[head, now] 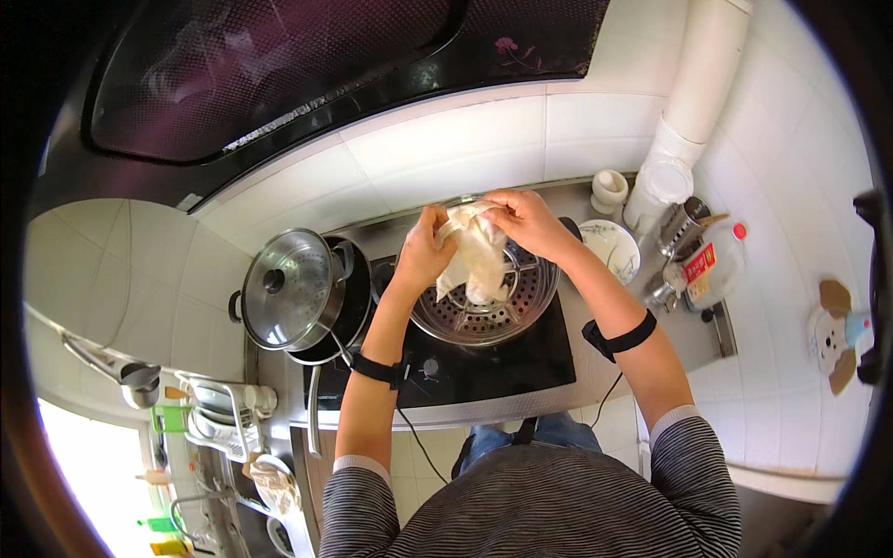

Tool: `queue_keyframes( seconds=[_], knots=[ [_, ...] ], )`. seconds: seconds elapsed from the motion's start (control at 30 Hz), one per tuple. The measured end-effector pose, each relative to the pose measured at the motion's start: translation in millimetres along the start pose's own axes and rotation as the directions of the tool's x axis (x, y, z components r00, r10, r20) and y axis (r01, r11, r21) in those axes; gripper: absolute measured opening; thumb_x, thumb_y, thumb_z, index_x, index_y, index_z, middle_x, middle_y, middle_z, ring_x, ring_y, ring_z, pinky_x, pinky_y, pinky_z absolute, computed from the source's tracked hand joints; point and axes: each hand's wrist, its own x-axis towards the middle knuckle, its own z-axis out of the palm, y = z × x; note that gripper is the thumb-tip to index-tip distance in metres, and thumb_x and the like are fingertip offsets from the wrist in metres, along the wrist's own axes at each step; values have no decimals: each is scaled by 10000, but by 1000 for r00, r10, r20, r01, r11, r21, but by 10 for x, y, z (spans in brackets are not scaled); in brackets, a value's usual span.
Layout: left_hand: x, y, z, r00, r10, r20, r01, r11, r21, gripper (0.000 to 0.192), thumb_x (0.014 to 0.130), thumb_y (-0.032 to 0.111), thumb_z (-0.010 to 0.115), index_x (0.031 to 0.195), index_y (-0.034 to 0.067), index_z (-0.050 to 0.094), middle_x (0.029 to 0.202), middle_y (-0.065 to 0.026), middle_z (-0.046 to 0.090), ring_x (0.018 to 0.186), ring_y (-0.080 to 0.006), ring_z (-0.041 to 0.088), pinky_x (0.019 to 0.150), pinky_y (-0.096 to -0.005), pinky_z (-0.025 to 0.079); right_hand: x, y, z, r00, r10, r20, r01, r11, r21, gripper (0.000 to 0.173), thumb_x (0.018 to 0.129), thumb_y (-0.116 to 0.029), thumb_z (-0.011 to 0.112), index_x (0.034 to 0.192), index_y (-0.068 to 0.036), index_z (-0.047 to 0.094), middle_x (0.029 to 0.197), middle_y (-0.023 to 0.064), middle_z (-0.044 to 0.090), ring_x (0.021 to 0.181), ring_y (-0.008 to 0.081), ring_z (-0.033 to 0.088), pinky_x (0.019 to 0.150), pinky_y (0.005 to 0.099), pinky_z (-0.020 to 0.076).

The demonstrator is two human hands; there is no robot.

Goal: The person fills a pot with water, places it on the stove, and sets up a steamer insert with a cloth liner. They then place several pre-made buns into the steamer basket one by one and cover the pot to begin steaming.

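Observation:
A pale, damp-looking cloth (477,254) hangs bunched between my two hands. My left hand (427,250) grips its left side, and the fingers of my right hand (518,217) pinch its upper right part. Beneath the cloth is a wide round metal steamer pot (534,307) with a perforated steamer rack (527,277) inside, standing on the black glass cooktop (481,380). The lower end of the cloth hangs over the rack; whether it touches the rack cannot be told.
At left, a glass-lidded steel pot (287,289) sits over a black frying pan (352,307). To the right stand a patterned white bowl (610,250), a mortar (609,190), a steel utensil holder (682,227) and a plastic bottle (722,272). A range hood (418,70) overhangs the back.

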Motion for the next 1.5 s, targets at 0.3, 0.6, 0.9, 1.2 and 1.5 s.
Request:
queue_keyframes(
  seconds=[0.3, 0.6, 0.9, 1.2, 1.5],
  knots=[
    [-102, -150, -135, 952, -249, -180, 212, 957, -199, 177, 910, 63, 456, 1047, 5, 553, 827, -53, 592, 740, -134, 521, 700, -274, 450, 122, 15, -590, 987, 12, 158, 3, 996, -93, 132, 940, -77, 520, 1035, -19, 591, 752, 40, 585, 708, 83, 533, 660, 253, 441],
    [-137, -168, -578, 987, 24, -156, 16, 969, 248, 215, 829, 37, 656, 1023, -6, 574, 885, -115, 647, 769, -186, 612, 729, -299, 485, 165, 125, -543, 998, 59, -15, -61, 992, -114, 174, 948, -152, 542, 996, 7, 593, 826, 36, 617, 738, 111, 542, 678, 279, 459],
    [109, -262, -654, 972, -94, -213, 139, 968, 207, 212, 872, 196, 626, 972, 10, 636, 776, -153, 656, 711, -272, 637, 686, -336, 490, 368, 386, -402, 975, 198, -104, -180, 970, 166, 42, 901, 8, 508, 923, -18, 531, 863, 3, 534, 788, 78, 552, 756, 252, 538],
    [-302, -130, -754, 984, 178, -1, -176, 971, 160, 131, 875, 103, 585, 918, -13, 627, 887, -147, 646, 840, -319, 615, 742, -372, 488, -48, 508, -495, 987, 157, 36, -139, 945, -297, 183, 766, 77, 578, 759, -55, 452, 823, 40, 546, 789, 141, 568, 736, 292, 505],
    [-714, -522, 29, 694, -369, 618, -25, 846, 533, 152, 786, 182, 599, 865, 99, 700, 886, -143, 670, 887, -341, 630, 784, -433, 502, -400, 1000, 13, 773, 370, 516, 150, 683, -715, 105, 674, -96, 716, 675, -33, 632, 822, 151, 641, 824, 330, 615, 672, 423, 488]
  ],
)
